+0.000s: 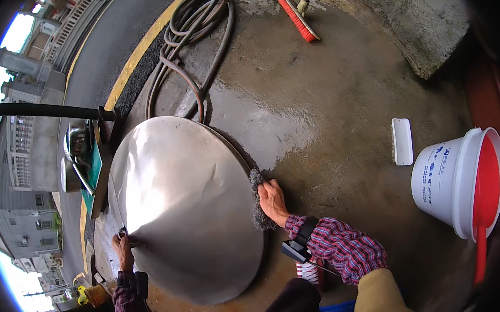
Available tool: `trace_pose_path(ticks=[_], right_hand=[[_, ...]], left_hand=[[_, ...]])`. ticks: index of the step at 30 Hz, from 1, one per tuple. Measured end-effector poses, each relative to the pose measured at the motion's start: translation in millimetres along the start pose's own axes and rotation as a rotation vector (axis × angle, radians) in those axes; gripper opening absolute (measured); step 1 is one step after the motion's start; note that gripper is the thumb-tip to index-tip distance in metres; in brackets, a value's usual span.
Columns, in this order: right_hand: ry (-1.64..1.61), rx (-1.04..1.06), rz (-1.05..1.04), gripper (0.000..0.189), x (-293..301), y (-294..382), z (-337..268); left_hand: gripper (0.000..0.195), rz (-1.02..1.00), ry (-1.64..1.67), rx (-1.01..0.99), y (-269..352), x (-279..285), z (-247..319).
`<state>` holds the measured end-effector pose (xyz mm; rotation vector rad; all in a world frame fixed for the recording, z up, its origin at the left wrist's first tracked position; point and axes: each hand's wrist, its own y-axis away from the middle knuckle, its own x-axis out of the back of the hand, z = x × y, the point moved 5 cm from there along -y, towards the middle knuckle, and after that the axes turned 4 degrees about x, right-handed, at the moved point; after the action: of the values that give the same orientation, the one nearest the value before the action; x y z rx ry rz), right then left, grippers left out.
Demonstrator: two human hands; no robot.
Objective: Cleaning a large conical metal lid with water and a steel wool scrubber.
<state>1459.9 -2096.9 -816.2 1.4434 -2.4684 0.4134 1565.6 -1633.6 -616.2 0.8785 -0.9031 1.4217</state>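
A large conical lid of shiny sheet metal (195, 187) stands tilted before me over the wet concrete, its outer face towards me. At its peak, my left hand (124, 253) is closed around the small handle (122, 232). My right hand (273, 201) presses a shaggy grey cloth (263, 220) against the lid's right rim. Part of the cloth shows above and below the fingers; my palm hides the rest. The lid's inner side is out of sight.
A coiled hose (189, 34) lies beyond the lid. A red-bristled push broom (298, 20) rests farther off, near a concrete block (419, 28). At right are a white scrubbing brush (403, 142) and a white bucket (435, 177) holding a red, long-handled utensil (480, 259). Metal vessels (79, 144) stand at left.
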Motion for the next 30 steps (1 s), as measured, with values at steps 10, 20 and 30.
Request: trace_pose_path(ticks=[10, 20, 30], right_hand=[[-0.096, -0.071, 0.043, 0.025, 32.0, -10.7, -27.4], [0.062, 0.051, -0.167, 0.033, -51.6, -148.0, -12.3], [0.016, -0.044, -0.085, 0.032, -3.0, 78.1, -18.2]], left_hand=[[0.027, -0.258, 0.196, 0.145, -11.3, 0.6, 23.6], [0.058, -0.039, -0.057, 0.114, -23.9, -22.1, 42.8], [0.039, 0.087, 0.021, 0.114, -22.2, -27.5, 8.5]])
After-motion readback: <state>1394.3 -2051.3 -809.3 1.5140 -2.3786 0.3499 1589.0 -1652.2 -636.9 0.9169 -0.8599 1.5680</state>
